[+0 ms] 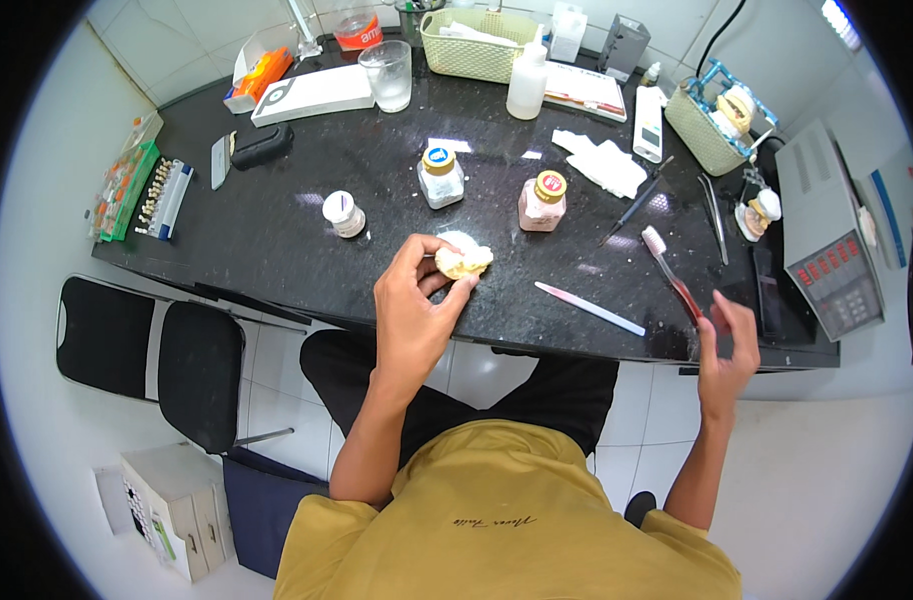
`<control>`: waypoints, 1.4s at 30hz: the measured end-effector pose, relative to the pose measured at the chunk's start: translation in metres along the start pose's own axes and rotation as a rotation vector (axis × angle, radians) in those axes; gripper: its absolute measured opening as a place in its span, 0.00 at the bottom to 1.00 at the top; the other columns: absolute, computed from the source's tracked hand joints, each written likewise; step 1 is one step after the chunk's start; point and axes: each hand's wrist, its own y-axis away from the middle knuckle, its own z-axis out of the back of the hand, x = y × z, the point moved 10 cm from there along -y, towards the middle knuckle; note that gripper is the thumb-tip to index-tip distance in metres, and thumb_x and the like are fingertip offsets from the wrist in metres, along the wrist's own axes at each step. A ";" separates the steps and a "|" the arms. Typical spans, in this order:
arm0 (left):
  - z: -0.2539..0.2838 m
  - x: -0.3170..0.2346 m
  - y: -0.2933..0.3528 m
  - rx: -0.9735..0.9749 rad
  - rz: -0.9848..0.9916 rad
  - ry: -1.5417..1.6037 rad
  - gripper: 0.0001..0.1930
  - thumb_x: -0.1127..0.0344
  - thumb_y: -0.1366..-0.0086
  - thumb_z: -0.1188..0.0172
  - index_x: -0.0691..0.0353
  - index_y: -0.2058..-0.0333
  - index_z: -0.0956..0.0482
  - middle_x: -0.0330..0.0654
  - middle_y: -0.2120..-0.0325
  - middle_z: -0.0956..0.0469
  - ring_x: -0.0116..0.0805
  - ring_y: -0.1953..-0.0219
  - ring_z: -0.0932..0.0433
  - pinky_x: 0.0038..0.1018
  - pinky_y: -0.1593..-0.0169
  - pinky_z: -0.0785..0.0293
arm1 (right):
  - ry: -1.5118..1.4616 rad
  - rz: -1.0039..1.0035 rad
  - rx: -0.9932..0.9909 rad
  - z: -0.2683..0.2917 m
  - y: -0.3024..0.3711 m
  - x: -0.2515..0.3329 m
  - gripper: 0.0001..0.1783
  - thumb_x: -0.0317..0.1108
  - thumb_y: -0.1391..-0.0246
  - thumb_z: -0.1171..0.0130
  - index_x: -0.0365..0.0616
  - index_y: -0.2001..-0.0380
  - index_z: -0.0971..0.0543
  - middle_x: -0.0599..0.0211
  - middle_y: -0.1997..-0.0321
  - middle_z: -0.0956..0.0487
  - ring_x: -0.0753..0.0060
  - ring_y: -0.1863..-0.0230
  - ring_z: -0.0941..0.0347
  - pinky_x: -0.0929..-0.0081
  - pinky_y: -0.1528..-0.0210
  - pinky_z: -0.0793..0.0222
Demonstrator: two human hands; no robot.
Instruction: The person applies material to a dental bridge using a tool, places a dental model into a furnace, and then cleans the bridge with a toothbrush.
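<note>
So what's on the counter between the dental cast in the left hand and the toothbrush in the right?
In the head view, only a pink-and-white flat stick lies on the black counter between the cast and the toothbrush.

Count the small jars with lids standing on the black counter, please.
3: a white-lidded jar at left, a clear jar in the middle, a pink jar to its right. Others may hide in baskets.

At the lower right, the toothbrush (674, 277) handle end is hidden inside the right hand (729, 345). Left hand (412, 300) fingers cover part of the pale dental cast (464, 261).
</note>
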 end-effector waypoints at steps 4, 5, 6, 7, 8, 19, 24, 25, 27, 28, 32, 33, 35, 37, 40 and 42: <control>0.002 -0.014 0.003 -0.041 -0.070 -0.322 0.14 0.79 0.44 0.29 0.66 0.60 0.20 0.41 0.63 0.18 0.28 0.59 0.18 0.24 0.58 0.22 | -0.249 -0.013 0.105 0.004 0.027 0.031 0.06 0.22 0.42 0.37 0.36 0.60 0.16 0.57 0.65 0.19 0.70 0.74 0.24 0.74 0.72 0.31; 0.002 -0.019 0.004 -0.044 -0.099 -0.426 0.14 0.78 0.45 0.28 0.66 0.60 0.20 0.41 0.63 0.18 0.29 0.61 0.19 0.25 0.60 0.23 | -0.275 0.024 0.161 0.000 0.033 0.037 0.06 0.22 0.41 0.37 0.36 0.61 0.16 0.57 0.65 0.19 0.71 0.76 0.25 0.74 0.74 0.32; 0.002 -0.023 0.004 -0.048 -0.128 -0.529 0.14 0.77 0.46 0.28 0.66 0.60 0.20 0.41 0.62 0.18 0.30 0.63 0.20 0.25 0.61 0.25 | -0.301 0.061 0.218 -0.004 0.037 0.042 0.06 0.23 0.41 0.37 0.36 0.61 0.16 0.57 0.65 0.19 0.72 0.78 0.27 0.73 0.76 0.33; 0.003 -0.027 0.005 -0.066 -0.165 -0.526 0.14 0.76 0.46 0.27 0.65 0.61 0.19 0.41 0.63 0.18 0.31 0.64 0.21 0.26 0.62 0.26 | -0.177 0.161 0.237 -0.003 0.034 0.045 0.07 0.28 0.41 0.35 0.37 0.61 0.16 0.58 0.66 0.19 0.70 0.74 0.25 0.74 0.73 0.33; 0.003 -0.031 0.005 -0.080 -0.204 -0.523 0.14 0.76 0.47 0.27 0.64 0.61 0.19 0.41 0.63 0.18 0.32 0.65 0.22 0.27 0.62 0.27 | -0.112 0.099 0.171 -0.001 0.025 0.034 0.08 0.28 0.41 0.34 0.37 0.60 0.16 0.58 0.65 0.20 0.68 0.72 0.25 0.74 0.71 0.33; 0.006 -0.032 0.010 -0.047 -0.293 -0.493 0.12 0.75 0.47 0.27 0.66 0.64 0.18 0.42 0.64 0.18 0.36 0.66 0.23 0.29 0.62 0.27 | 0.031 -0.193 0.157 -0.025 0.009 -0.028 0.08 0.27 0.37 0.41 0.35 0.57 0.20 0.61 0.62 0.21 0.66 0.64 0.24 0.71 0.60 0.29; 0.008 -0.026 0.015 -0.090 -0.248 -0.529 0.11 0.75 0.48 0.26 0.67 0.66 0.19 0.43 0.67 0.18 0.36 0.68 0.23 0.29 0.62 0.27 | -0.346 -0.119 0.291 -0.070 0.008 0.075 0.17 0.27 0.32 0.47 0.40 0.43 0.22 0.55 0.53 0.16 0.68 0.68 0.21 0.70 0.61 0.23; 0.008 -0.026 0.014 -0.092 -0.254 -0.531 0.11 0.75 0.48 0.26 0.67 0.67 0.19 0.44 0.67 0.19 0.36 0.69 0.23 0.29 0.62 0.27 | -0.381 -0.030 0.359 -0.086 0.005 0.101 0.21 0.26 0.34 0.46 0.42 0.39 0.24 0.54 0.51 0.17 0.61 0.67 0.19 0.67 0.59 0.22; 0.008 -0.027 0.014 -0.099 -0.265 -0.537 0.12 0.75 0.49 0.25 0.68 0.68 0.19 0.44 0.68 0.19 0.35 0.69 0.24 0.29 0.63 0.27 | -0.359 0.118 0.467 -0.115 0.008 0.131 0.28 0.20 0.41 0.43 0.50 0.37 0.24 0.60 0.65 0.21 0.58 0.70 0.22 0.64 0.66 0.25; 0.006 -0.026 0.014 -0.089 -0.257 -0.546 0.12 0.75 0.49 0.25 0.68 0.68 0.20 0.44 0.69 0.19 0.35 0.70 0.24 0.29 0.63 0.27 | -0.315 0.111 0.507 -0.119 0.010 0.131 0.29 0.20 0.42 0.43 0.50 0.37 0.24 0.60 0.67 0.22 0.58 0.71 0.23 0.64 0.68 0.26; 0.008 -0.026 0.012 -0.093 -0.233 -0.511 0.12 0.75 0.50 0.25 0.68 0.69 0.20 0.43 0.70 0.19 0.34 0.70 0.24 0.29 0.64 0.28 | -0.238 0.092 0.573 -0.103 0.020 0.117 0.32 0.16 0.46 0.41 0.51 0.37 0.23 0.59 0.73 0.26 0.60 0.77 0.29 0.64 0.72 0.30; 0.007 -0.024 0.013 -0.099 -0.226 -0.470 0.12 0.75 0.50 0.24 0.67 0.69 0.20 0.43 0.70 0.19 0.34 0.70 0.24 0.29 0.65 0.28 | -0.230 0.073 0.551 -0.091 0.022 0.105 0.32 0.16 0.46 0.42 0.51 0.37 0.23 0.59 0.73 0.27 0.61 0.78 0.29 0.64 0.72 0.30; 0.004 -0.028 0.011 -0.106 -0.218 -0.507 0.12 0.75 0.50 0.24 0.67 0.69 0.20 0.43 0.70 0.19 0.34 0.70 0.24 0.28 0.64 0.28 | -0.230 0.030 0.508 -0.079 0.017 0.097 0.33 0.16 0.45 0.42 0.51 0.37 0.23 0.59 0.75 0.28 0.63 0.77 0.28 0.65 0.72 0.30; 0.005 -0.027 0.011 -0.112 -0.241 -0.542 0.16 0.74 0.49 0.24 0.65 0.63 0.20 0.42 0.69 0.18 0.33 0.69 0.23 0.27 0.62 0.26 | -0.312 0.029 0.485 -0.088 0.011 0.116 0.32 0.16 0.45 0.42 0.51 0.37 0.23 0.59 0.75 0.28 0.62 0.77 0.28 0.64 0.72 0.30; 0.012 -0.020 0.012 -0.165 -0.175 -0.503 0.23 0.75 0.49 0.24 0.64 0.54 0.23 0.43 0.68 0.18 0.31 0.67 0.22 0.28 0.61 0.26 | -0.347 0.046 0.489 -0.110 0.012 0.132 0.32 0.17 0.45 0.42 0.52 0.37 0.23 0.59 0.74 0.28 0.59 0.77 0.30 0.63 0.71 0.31; 0.011 -0.017 0.011 -0.143 -0.174 -0.512 0.29 0.77 0.50 0.26 0.64 0.48 0.27 0.44 0.67 0.17 0.31 0.66 0.21 0.27 0.59 0.25 | -0.333 0.059 0.580 -0.121 0.022 0.136 0.32 0.17 0.45 0.42 0.52 0.37 0.23 0.60 0.74 0.28 0.58 0.77 0.31 0.63 0.71 0.31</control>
